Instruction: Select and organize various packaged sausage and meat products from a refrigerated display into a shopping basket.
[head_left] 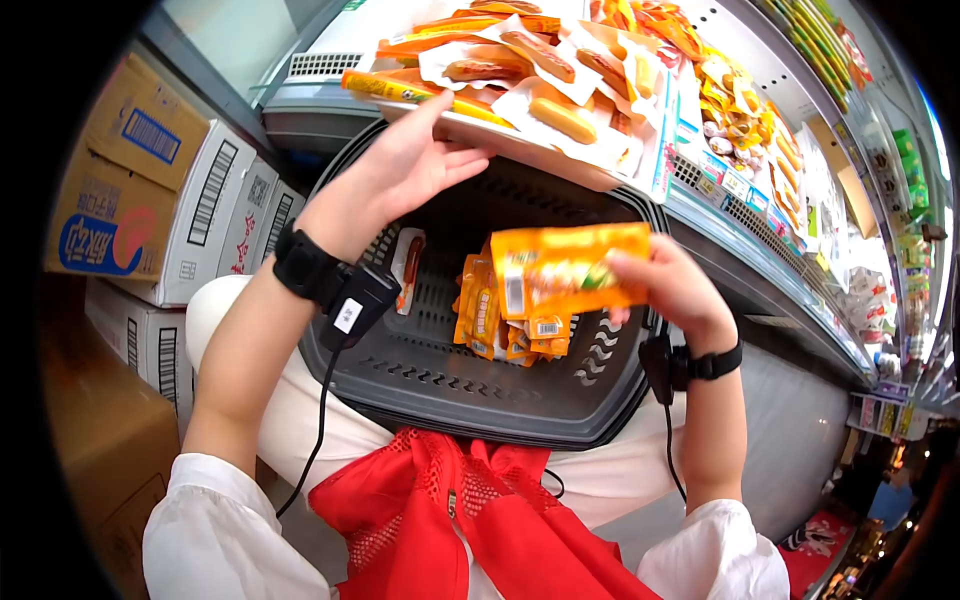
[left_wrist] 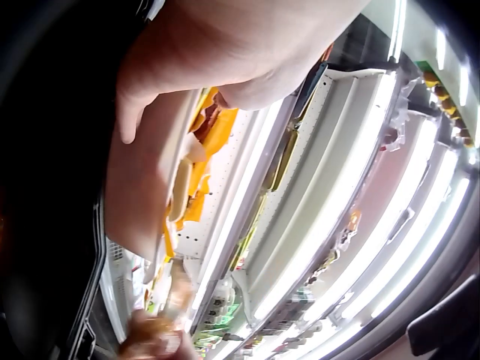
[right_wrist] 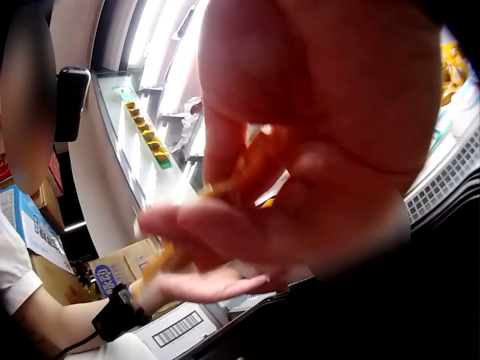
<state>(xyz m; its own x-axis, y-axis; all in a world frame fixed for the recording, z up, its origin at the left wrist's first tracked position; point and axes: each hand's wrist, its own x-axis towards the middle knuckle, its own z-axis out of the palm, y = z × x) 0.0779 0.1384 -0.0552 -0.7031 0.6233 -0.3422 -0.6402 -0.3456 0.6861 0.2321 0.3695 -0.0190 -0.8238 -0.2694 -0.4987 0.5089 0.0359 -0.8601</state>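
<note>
An open tray (head_left: 560, 155) of packaged sausages rests tilted at the shelf edge, above the dark basket (head_left: 430, 385). At its left end is the left hand (head_left: 405, 170), fingers extended, one fingertip against the tray's edge. In the left wrist view, the left hand (left_wrist: 217, 52) overlaps the tray's plain side (left_wrist: 139, 187). Pinched in the right hand (head_left: 665, 285), an orange packet (head_left: 560, 270) is blurred above the basket. The right wrist view shows the right hand (right_wrist: 300, 150) close up, fingers curled. Several orange packets (head_left: 480, 310) and one sausage package (head_left: 408, 270) lie inside the basket.
Cartons (head_left: 195, 215) are stacked on the left. A refrigerated shelf (head_left: 760, 215) with yellow and orange packets runs along the top and right. The basket sits between the person's knees, above a red apron (head_left: 440, 500).
</note>
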